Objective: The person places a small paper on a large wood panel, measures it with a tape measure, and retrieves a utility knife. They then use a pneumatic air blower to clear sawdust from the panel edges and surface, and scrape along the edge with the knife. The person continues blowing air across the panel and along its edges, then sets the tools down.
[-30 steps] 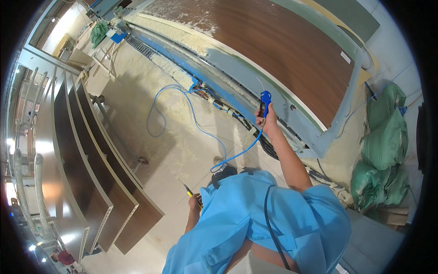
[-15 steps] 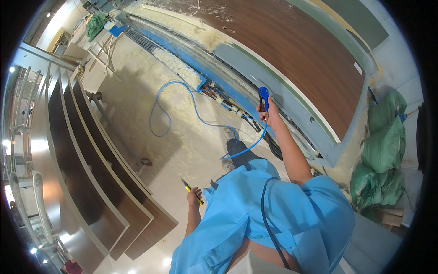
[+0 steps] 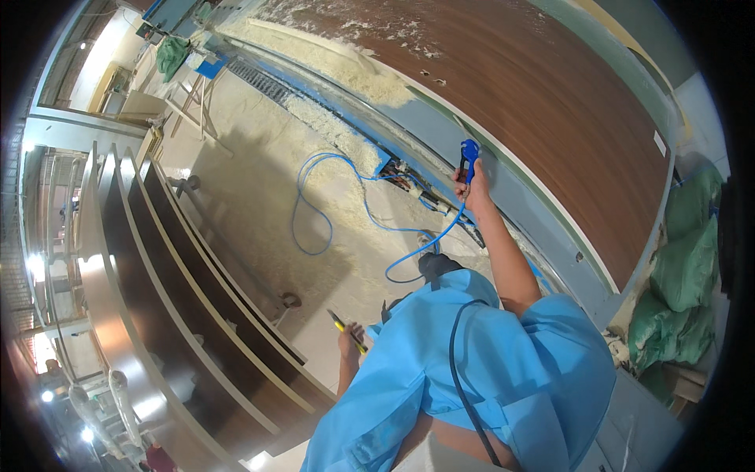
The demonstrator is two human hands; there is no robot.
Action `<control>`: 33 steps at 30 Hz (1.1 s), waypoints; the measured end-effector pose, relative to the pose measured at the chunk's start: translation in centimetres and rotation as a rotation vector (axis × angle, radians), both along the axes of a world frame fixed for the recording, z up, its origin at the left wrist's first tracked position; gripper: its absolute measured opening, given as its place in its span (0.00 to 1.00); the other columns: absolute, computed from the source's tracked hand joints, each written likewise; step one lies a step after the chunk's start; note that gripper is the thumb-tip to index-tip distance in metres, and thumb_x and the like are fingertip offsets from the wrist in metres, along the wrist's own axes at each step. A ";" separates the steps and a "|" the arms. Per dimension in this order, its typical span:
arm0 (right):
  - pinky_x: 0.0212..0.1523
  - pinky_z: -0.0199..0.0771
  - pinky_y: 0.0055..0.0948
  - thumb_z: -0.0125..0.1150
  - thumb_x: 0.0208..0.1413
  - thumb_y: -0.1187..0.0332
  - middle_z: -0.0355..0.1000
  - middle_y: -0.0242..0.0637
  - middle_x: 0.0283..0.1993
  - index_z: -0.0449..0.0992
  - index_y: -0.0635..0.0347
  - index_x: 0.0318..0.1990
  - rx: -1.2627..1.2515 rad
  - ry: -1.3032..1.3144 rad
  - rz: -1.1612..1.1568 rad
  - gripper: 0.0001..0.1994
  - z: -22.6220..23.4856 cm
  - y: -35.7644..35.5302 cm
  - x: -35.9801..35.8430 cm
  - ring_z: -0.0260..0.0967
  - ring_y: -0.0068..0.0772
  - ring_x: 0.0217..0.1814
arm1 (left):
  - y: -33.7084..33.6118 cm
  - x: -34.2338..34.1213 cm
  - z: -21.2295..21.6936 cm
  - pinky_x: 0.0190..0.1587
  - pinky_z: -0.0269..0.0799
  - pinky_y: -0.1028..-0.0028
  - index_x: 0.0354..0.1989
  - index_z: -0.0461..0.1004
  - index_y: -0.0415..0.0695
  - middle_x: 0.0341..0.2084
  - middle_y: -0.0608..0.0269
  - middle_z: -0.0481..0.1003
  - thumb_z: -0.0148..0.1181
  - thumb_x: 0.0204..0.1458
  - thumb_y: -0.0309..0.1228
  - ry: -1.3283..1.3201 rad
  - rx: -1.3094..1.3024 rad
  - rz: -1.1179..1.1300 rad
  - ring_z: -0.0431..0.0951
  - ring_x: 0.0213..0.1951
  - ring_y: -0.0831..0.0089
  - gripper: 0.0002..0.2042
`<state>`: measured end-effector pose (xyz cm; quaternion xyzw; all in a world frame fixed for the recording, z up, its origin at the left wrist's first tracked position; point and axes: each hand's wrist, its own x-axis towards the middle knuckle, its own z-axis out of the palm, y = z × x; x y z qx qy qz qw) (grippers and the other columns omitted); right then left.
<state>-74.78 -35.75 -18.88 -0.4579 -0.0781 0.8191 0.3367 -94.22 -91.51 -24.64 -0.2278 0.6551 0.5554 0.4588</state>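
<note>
Head view: air gun [image 3: 470, 149] now nearer dust [image 3: 354, 67]

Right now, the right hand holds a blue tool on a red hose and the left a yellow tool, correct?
No: in the head view the hose is blue. The right hand holds the blue tool, the left hand the yellow tool.

Blue air gun [image 3: 470, 149], now nearer pale dust [image 3: 376, 79]

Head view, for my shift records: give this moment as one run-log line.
left hand: holds slim yellow tool; right hand: holds blue air gun, blue hose attached; nearby: brown panel, partly dusty
</note>
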 end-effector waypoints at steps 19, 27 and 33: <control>0.18 0.57 0.28 0.40 0.62 0.29 0.68 0.32 0.20 0.72 0.55 0.29 -0.026 -0.101 0.013 0.35 -0.4 5.0 -9.9 0.53 0.21 0.11 | 4.4 -7.6 -0.3 0.39 0.77 0.66 0.48 0.72 0.34 0.35 0.49 0.79 0.57 0.58 0.36 0.238 -0.170 -0.529 0.79 0.35 0.61 0.17; 0.16 0.59 0.28 0.43 0.61 0.29 0.68 0.31 0.20 0.72 0.55 0.31 0.023 -0.207 0.298 0.34 -0.1 7.4 -18.3 0.53 0.20 0.11 | 4.4 -18.7 -2.8 0.42 0.76 0.65 0.48 0.71 0.34 0.37 0.47 0.78 0.54 0.60 0.36 -0.008 -0.005 -0.056 0.79 0.36 0.59 0.17; 0.16 0.58 0.27 0.41 0.63 0.30 0.67 0.30 0.20 0.71 0.55 0.30 0.019 -0.155 0.095 0.34 0.2 8.3 -23.7 0.53 0.20 0.11 | 8.4 -25.7 -3.2 0.43 0.77 0.65 0.49 0.70 0.35 0.38 0.48 0.79 0.55 0.60 0.35 0.096 0.141 0.064 0.80 0.40 0.59 0.16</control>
